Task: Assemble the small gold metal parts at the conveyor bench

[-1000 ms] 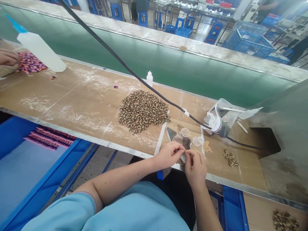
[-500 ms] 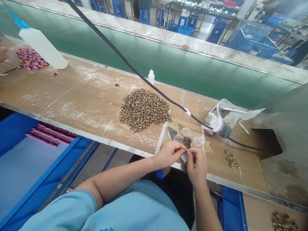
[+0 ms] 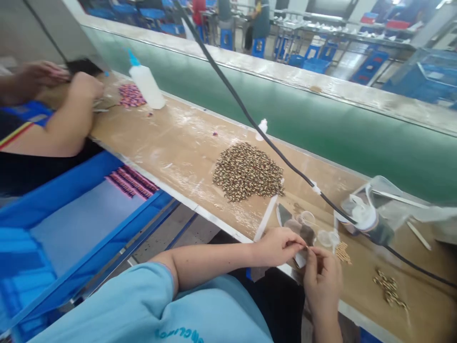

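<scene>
My left hand point(image 3: 280, 246) and my right hand point(image 3: 323, 271) meet fingertip to fingertip over the front edge of the work table. Each one is closed in a pinch on something too small to name. Just behind them lie a grey-brown cloth-like piece point(image 3: 303, 232) and small clear round cups point(image 3: 324, 238). A scatter of tiny tan beads point(image 3: 342, 252) is beside my right hand, and farther right is a small group of gold-and-dark pieces point(image 3: 390, 287). Beyond my left hand sits a large heap of similar small pieces point(image 3: 248, 171).
A black cable point(image 3: 246, 112) hangs across the table. At the back are a small white bottle point(image 3: 262, 128) and a large blue-tipped bottle point(image 3: 148, 85). A co-worker's hands point(image 3: 85, 85) are at far left, near a pink-purple pile point(image 3: 131, 95). A blue bin point(image 3: 85, 224) stands below.
The view has turned left, so the table's contents appear farther right and the co-worker's arms show at left. My two hands stay pinched together at the same spot.
</scene>
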`<state>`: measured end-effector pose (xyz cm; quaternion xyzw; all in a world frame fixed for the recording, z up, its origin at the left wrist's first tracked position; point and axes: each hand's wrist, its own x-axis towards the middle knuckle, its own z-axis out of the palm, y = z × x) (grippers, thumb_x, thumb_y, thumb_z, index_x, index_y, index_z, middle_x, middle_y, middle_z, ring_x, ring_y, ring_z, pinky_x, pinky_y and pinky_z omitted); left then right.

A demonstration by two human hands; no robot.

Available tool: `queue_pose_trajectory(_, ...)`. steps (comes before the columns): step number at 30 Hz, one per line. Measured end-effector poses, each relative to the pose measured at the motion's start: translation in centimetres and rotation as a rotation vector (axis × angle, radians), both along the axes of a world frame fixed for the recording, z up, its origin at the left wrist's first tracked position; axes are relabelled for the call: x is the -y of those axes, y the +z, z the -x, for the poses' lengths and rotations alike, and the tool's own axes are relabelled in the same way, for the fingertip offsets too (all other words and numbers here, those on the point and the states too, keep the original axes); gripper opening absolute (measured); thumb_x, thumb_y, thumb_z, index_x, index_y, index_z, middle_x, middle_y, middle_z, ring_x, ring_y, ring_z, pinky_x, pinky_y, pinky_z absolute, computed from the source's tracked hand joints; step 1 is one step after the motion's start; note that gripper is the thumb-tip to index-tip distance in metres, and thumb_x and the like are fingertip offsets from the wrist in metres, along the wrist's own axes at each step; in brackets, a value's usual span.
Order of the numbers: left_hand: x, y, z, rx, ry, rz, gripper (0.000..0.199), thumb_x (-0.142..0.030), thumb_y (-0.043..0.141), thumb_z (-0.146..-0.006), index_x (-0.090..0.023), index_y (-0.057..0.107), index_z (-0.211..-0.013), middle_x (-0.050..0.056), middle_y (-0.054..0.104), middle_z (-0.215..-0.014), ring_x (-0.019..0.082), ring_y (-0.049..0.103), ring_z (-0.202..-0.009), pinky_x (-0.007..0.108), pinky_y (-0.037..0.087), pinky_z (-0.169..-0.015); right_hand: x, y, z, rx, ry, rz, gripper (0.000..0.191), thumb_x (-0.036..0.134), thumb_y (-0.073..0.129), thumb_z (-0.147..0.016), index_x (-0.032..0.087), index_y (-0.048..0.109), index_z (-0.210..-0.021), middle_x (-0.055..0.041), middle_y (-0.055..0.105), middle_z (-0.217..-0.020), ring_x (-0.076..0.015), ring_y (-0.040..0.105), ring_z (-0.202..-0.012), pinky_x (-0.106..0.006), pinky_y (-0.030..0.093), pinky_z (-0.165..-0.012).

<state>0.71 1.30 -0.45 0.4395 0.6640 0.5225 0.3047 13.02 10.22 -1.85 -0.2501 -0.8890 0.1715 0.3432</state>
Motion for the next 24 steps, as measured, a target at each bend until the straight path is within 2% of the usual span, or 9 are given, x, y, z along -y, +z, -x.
queue_pose_trajectory(3,1.3,0.0,0.5,-0.102,0.007,-0.084,0.020,-0.020,0.050,-0.085,-0.016,0.066,-0.094,0.008,0.068,-0.088,0.017,0.062,-0.086,0.026,0.049,-0.079,-0.4,-0.1,0.1,-0.001,0.003,-0.010,0.031,0.045,0.040,-0.091,0.020,0.055,-0.080,-0.0056,0.057,-0.072,-0.0192,0.051,-0.067,-0.032,0.036,-0.063)
queue_pose_trajectory(6,3.9,0.7,2.6,-0.227,0.071,-0.126,0.022,-0.021,0.045,-0.088,-0.016,0.064,-0.097,0.010,0.067,-0.093,0.017,0.060,-0.089,0.028,0.047,-0.083,-0.5,-0.1,0.1,0.007,-0.025,0.004,0.035,0.049,0.040,-0.090,0.020,0.055,-0.078,-0.0060,0.057,-0.071,-0.0196,0.050,-0.064,-0.033,0.035,-0.062)
queue_pose_trajectory(10,7.4,1.6,7.1,-0.420,0.404,0.060,0.018,-0.019,0.047,-0.086,-0.017,0.064,-0.085,0.006,0.063,-0.084,0.017,0.057,-0.084,0.030,0.046,-0.080,-0.4,0.0,0.1,0.012,-0.050,0.032,0.039,0.054,0.038,-0.089,0.020,0.055,-0.077,-0.0058,0.056,-0.069,-0.0197,0.049,-0.063,-0.033,0.035,-0.061)
queue_pose_trajectory(11,8.0,1.7,8.1,-0.463,0.447,0.108,0.018,-0.018,0.047,-0.086,-0.017,0.065,-0.085,0.006,0.062,-0.084,0.018,0.056,-0.084,0.031,0.046,-0.080,-0.4,0.0,0.1,0.014,-0.049,0.040,0.040,0.055,0.038,-0.089,0.020,0.055,-0.077,-0.0057,0.056,-0.068,-0.0193,0.049,-0.062,-0.033,0.035,-0.060)
queue_pose_trajectory(14,8.8,1.4,10.1,-0.564,0.423,0.200,0.018,-0.013,0.049,-0.083,-0.016,0.066,-0.086,0.007,0.061,-0.086,0.019,0.055,-0.086,0.033,0.046,-0.080,-0.5,-0.1,0.2,0.011,-0.050,0.059,0.041,0.056,0.039,-0.088,0.020,0.055,-0.076,-0.0055,0.056,-0.068,-0.0183,0.048,-0.060,-0.032,0.036,-0.060)
queue_pose_trajectory(18,8.6,0.7,10.6,-0.659,0.362,0.239,0.020,-0.013,0.046,-0.085,-0.017,0.066,-0.082,0.007,0.061,-0.085,0.019,0.053,-0.085,0.033,0.045,-0.079,-0.4,0.2,0.1,0.004,-0.075,0.149,0.039,0.054,0.042,-0.087,0.019,0.056,-0.076,-0.0051,0.057,-0.069,-0.0185,0.052,-0.065,-0.031,0.037,-0.061)
queue_pose_trajectory(21,8.3,0.3,10.8,-0.759,0.380,0.229,0.021,-0.017,0.043,-0.087,-0.017,0.063,-0.081,0.006,0.061,-0.084,0.020,0.052,-0.084,0.035,0.044,-0.080,-0.1,1.0,-0.1,-0.022,-0.085,0.339,0.036,0.053,0.047,-0.084,0.019,0.056,-0.077,-0.0017,0.055,-0.064,-0.0154,0.051,-0.059,-0.028,0.038,-0.056)
queue_pose_trajectory(24,8.0,0.0,11.2,-0.832,0.410,0.192,0.022,-0.020,0.039,-0.089,-0.017,0.060,-0.082,0.007,0.061,-0.085,0.021,0.052,-0.083,0.037,0.044,-0.080,-0.1,1.7,0.0,-0.077,-0.089,0.594,0.036,0.054,0.049,-0.082,0.019,0.053,-0.078,0.0043,0.047,-0.054,-0.0104,0.042,-0.047,-0.024,0.034,-0.048)
